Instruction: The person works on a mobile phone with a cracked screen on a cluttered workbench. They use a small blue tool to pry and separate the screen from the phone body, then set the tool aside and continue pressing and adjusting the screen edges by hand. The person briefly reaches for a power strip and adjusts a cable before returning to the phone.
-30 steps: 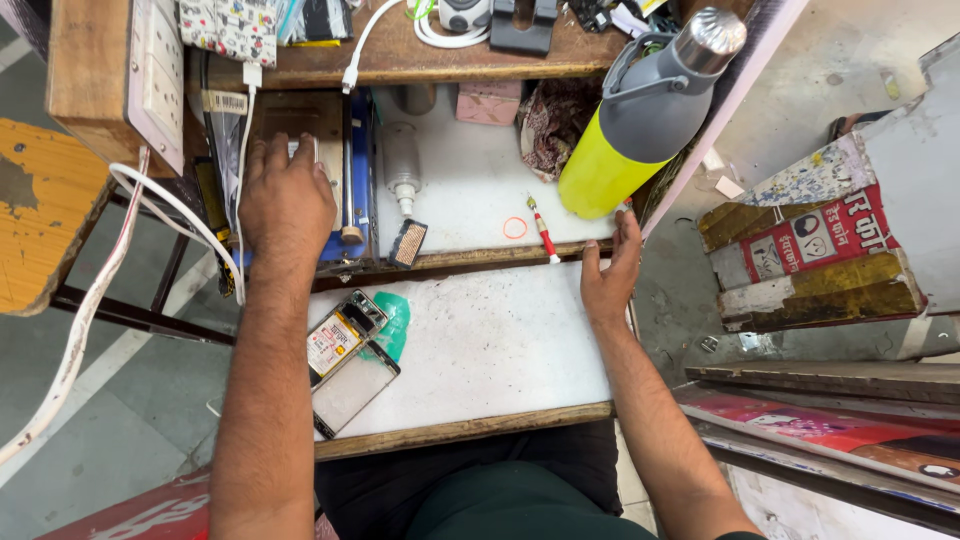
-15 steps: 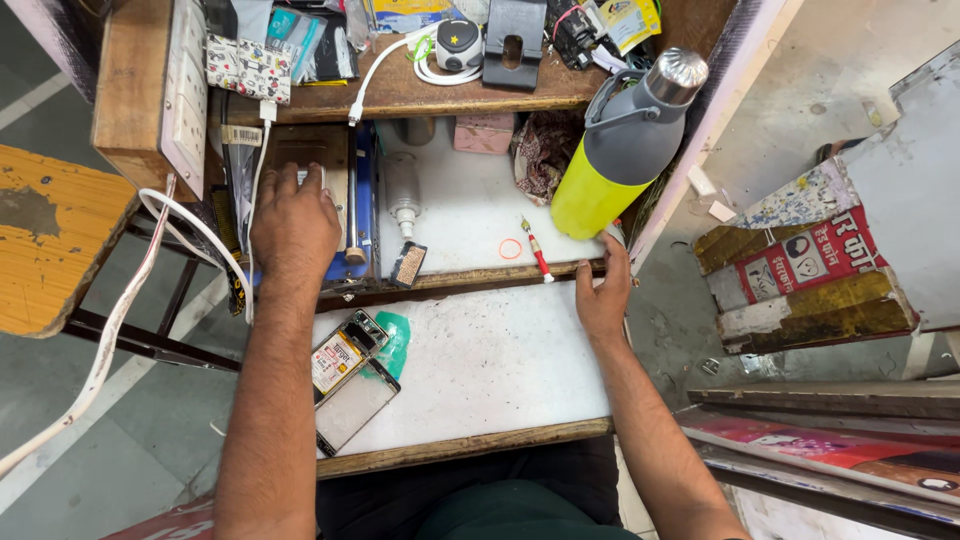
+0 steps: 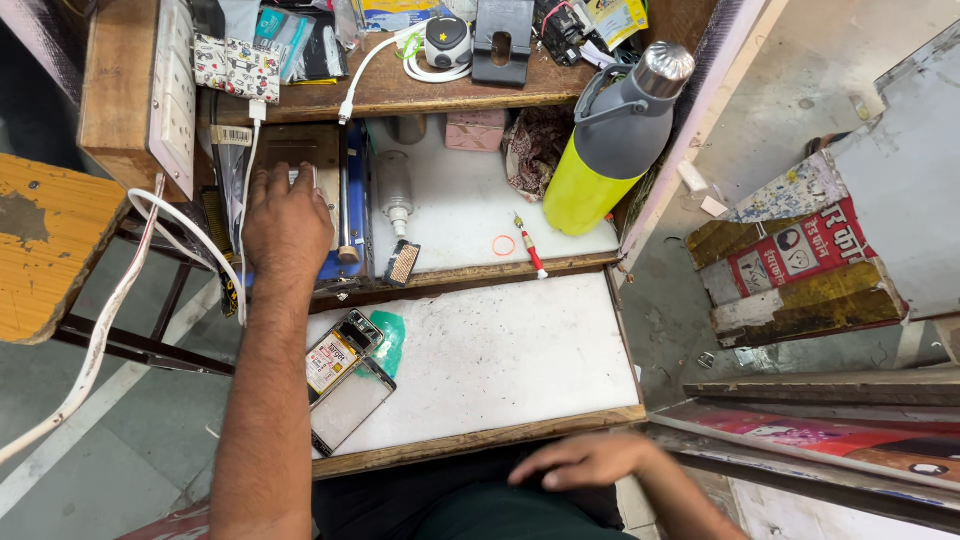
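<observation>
Resting flat and spread on a blue machine (image 3: 352, 215) at far left, the left hand (image 3: 287, 222) holds nothing; the right hand (image 3: 590, 462) hovers loosely open and empty near the white worktop's (image 3: 500, 360) front edge, grey floor (image 3: 60, 440) beyond.

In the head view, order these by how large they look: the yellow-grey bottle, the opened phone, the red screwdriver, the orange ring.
1. Yellow-grey bottle, though it stands nearer the camera.
2. Opened phone.
3. Red screwdriver.
4. Orange ring.
</observation>
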`<state>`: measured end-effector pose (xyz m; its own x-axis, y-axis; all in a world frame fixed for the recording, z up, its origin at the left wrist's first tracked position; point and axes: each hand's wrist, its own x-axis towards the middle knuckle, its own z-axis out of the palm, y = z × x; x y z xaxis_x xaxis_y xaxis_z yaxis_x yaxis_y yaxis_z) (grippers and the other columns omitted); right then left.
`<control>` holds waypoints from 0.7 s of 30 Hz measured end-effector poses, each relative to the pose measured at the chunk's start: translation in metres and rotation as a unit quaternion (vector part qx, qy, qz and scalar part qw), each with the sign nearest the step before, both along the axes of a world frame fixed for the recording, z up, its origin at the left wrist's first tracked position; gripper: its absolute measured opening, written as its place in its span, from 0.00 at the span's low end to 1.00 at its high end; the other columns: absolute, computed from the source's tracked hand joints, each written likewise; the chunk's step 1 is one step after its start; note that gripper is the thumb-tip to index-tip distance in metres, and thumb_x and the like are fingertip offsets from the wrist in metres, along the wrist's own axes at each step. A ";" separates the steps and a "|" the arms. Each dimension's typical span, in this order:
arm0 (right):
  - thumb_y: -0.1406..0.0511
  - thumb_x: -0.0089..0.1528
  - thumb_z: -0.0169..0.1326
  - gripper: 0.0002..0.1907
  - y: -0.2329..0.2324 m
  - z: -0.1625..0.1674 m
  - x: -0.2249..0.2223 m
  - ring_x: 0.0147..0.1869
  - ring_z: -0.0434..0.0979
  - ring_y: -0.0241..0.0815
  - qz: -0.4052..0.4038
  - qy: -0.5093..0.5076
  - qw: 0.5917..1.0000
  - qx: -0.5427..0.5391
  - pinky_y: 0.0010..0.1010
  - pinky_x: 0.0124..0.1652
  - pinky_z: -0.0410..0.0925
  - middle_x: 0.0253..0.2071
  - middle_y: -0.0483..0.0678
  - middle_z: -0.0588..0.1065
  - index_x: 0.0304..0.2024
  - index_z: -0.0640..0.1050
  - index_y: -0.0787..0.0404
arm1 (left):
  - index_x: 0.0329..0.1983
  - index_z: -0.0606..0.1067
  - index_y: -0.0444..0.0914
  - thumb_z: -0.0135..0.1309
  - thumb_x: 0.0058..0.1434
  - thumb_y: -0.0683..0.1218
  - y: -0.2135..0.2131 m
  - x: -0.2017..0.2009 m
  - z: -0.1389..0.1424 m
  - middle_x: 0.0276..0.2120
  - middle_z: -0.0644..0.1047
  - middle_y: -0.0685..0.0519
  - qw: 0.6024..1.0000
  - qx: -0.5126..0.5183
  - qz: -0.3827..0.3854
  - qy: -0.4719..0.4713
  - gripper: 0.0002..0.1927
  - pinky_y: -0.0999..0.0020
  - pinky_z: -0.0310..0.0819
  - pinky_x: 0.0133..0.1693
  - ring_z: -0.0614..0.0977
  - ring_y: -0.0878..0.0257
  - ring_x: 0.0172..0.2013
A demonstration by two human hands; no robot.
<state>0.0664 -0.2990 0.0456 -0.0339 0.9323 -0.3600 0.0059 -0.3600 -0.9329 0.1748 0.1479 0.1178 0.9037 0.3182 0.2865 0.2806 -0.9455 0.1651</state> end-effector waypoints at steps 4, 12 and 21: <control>0.50 0.72 0.40 0.28 0.035 -0.030 -0.037 0.75 0.66 0.48 -0.107 -0.020 0.986 -0.128 0.39 0.71 0.59 0.71 0.50 0.68 0.70 0.69 0.53 | 0.69 0.72 0.41 0.44 0.73 0.51 0.001 0.001 -0.001 0.66 0.70 0.41 1.000 -0.007 -0.002 -0.010 0.23 0.51 0.67 0.61 0.66 0.42 0.67; 0.53 0.67 0.54 0.30 0.103 -0.030 -0.036 0.71 0.61 0.62 -0.102 -0.407 0.894 -0.159 0.53 0.65 0.57 0.69 0.59 0.65 0.68 0.68 0.59 | 0.68 0.74 0.40 0.48 0.73 0.50 -0.002 -0.001 0.006 0.66 0.71 0.41 0.999 -0.003 -0.020 -0.044 0.22 0.50 0.69 0.62 0.69 0.41 0.66; 0.56 0.58 0.62 0.19 0.001 -0.028 -0.038 0.57 0.76 0.54 -0.260 -0.454 0.813 -0.254 0.47 0.57 0.68 0.47 0.52 0.80 0.48 0.82 0.56 | 0.68 0.74 0.40 0.47 0.73 0.50 -0.003 -0.004 0.007 0.66 0.71 0.42 0.999 -0.016 -0.021 -0.040 0.22 0.50 0.68 0.63 0.68 0.41 0.67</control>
